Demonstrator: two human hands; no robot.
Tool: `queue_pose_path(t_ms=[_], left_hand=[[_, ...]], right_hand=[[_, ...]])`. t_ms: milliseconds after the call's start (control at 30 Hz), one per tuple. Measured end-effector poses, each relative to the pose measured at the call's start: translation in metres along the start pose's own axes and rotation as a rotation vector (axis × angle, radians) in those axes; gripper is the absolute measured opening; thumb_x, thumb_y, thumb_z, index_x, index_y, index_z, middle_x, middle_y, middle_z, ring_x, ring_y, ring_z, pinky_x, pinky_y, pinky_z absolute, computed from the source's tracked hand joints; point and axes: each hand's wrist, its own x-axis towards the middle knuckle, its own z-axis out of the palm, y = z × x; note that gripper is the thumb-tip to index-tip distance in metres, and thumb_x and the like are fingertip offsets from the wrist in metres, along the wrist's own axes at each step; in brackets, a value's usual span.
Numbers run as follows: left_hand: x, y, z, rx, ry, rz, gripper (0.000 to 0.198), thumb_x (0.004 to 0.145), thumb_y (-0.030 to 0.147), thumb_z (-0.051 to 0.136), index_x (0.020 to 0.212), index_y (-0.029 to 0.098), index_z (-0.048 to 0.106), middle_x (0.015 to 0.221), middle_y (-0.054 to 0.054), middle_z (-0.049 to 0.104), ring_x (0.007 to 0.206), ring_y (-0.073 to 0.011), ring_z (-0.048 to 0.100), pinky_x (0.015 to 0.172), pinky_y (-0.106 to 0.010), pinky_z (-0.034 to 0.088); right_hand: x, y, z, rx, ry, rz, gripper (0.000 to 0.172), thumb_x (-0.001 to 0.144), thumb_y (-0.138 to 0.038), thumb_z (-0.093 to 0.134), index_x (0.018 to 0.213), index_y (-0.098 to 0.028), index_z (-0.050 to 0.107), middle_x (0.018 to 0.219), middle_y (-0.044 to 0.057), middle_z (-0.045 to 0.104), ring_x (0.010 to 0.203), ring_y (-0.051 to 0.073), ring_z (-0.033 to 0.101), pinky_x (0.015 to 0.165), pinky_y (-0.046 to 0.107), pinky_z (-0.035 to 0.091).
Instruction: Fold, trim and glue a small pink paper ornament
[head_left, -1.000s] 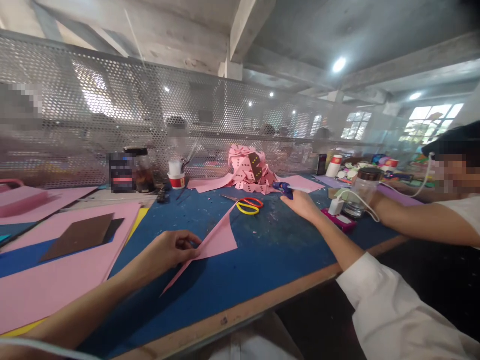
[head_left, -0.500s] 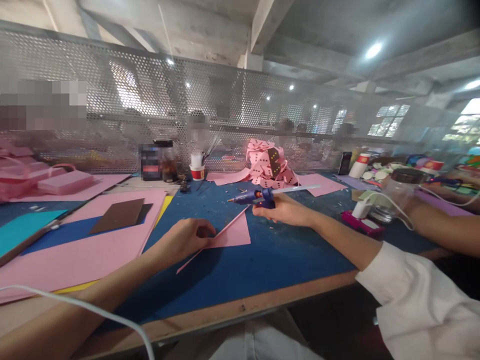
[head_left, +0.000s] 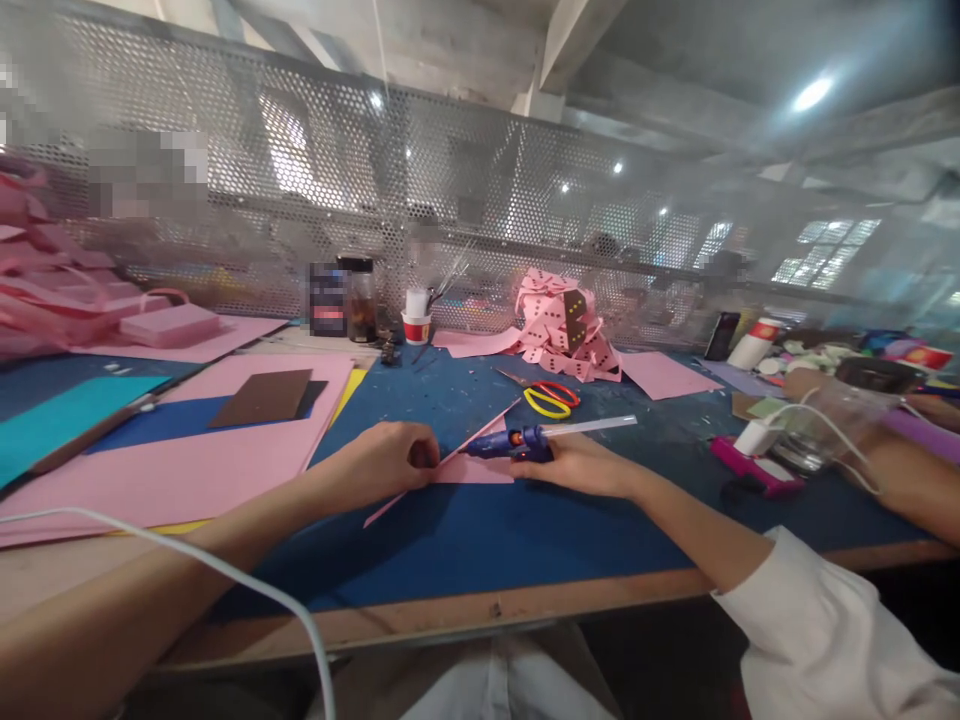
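My left hand (head_left: pixel 386 462) pinches a narrow pink strip (head_left: pixel 386 510) that runs slantwise and stands on edge over a small pink sheet (head_left: pixel 476 470) on the blue mat. In my right hand (head_left: pixel 581 465) is a blue hot glue gun (head_left: pixel 499 442), gripped by its handle. A clear glue stick (head_left: pixel 592 425) pokes out of its back end. The gun's nozzle points left, close to the strip near my left fingertips; whether it touches I cannot tell. Scissors (head_left: pixel 551 398) with red and yellow handles lie just beyond the gun.
Pink sheets (head_left: pixel 187 480) with a brown piece (head_left: pixel 262 397) lie to the left. A pile of dotted pink pieces (head_left: pixel 555 325) stands at the back. Jars, a paper cup (head_left: pixel 416 325) and a magenta device (head_left: pixel 754 468) stand around. A co-worker's arm (head_left: pixel 892 475) reaches in at right.
The glue gun has come down and nearer to the strip beside my left hand. The scissors, hidden behind the gun before, now show. The view has shifted to the left.
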Motion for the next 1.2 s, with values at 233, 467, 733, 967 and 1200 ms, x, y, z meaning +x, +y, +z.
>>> queue_pose_path(t_ms=[233,467,733,967,1200], left_hand=[[-0.001,0.000,0.001,-0.018,-0.015,-0.005,0.020,0.074,0.039,0.061,0.082,0.023,0.069,0.073,-0.001,0.069,0.067,-0.0195,0.063,0.055,-0.024,0.037],[-0.002,0.004,-0.001,0.005,-0.014,-0.008,0.021,0.076,0.041,0.061,0.083,0.022,0.069,0.074,0.000,0.070,0.068,-0.0184,0.064,0.056,-0.023,0.039],[-0.002,0.003,-0.001,0.033,-0.018,-0.008,0.021,0.077,0.041,0.060,0.083,0.023,0.068,0.076,0.001,0.070,0.070,-0.0174,0.064,0.056,-0.022,0.041],[-0.001,0.003,-0.002,0.050,-0.020,-0.010,0.019,0.076,0.039,0.060,0.083,0.023,0.068,0.074,0.001,0.069,0.068,-0.0170,0.064,0.055,-0.023,0.040],[0.001,-0.001,-0.001,0.041,-0.027,-0.001,0.016,0.075,0.036,0.059,0.082,0.023,0.067,0.074,0.001,0.069,0.067,-0.0170,0.063,0.055,-0.023,0.040]], right_hand=[[0.003,0.001,0.009,-0.083,0.015,0.010,0.039,0.084,-0.054,0.062,0.105,-0.021,0.067,0.095,0.003,0.068,0.085,0.022,0.060,0.074,0.030,0.042],[0.004,-0.002,0.012,-0.083,0.015,-0.001,0.039,0.085,-0.054,0.061,0.106,-0.021,0.064,0.099,0.003,0.067,0.090,0.021,0.061,0.078,0.030,0.043],[0.003,-0.005,0.012,-0.096,0.002,-0.018,0.036,0.087,-0.048,0.062,0.112,-0.022,0.064,0.105,0.003,0.067,0.095,0.021,0.061,0.082,0.031,0.044],[0.002,-0.006,0.011,-0.139,0.008,-0.034,0.035,0.088,-0.048,0.061,0.111,-0.022,0.065,0.104,0.003,0.067,0.093,0.022,0.061,0.083,0.031,0.045],[0.001,-0.006,0.008,-0.094,-0.031,-0.074,0.040,0.090,-0.046,0.058,0.126,-0.027,0.062,0.122,0.001,0.066,0.111,0.025,0.059,0.097,0.034,0.043]])
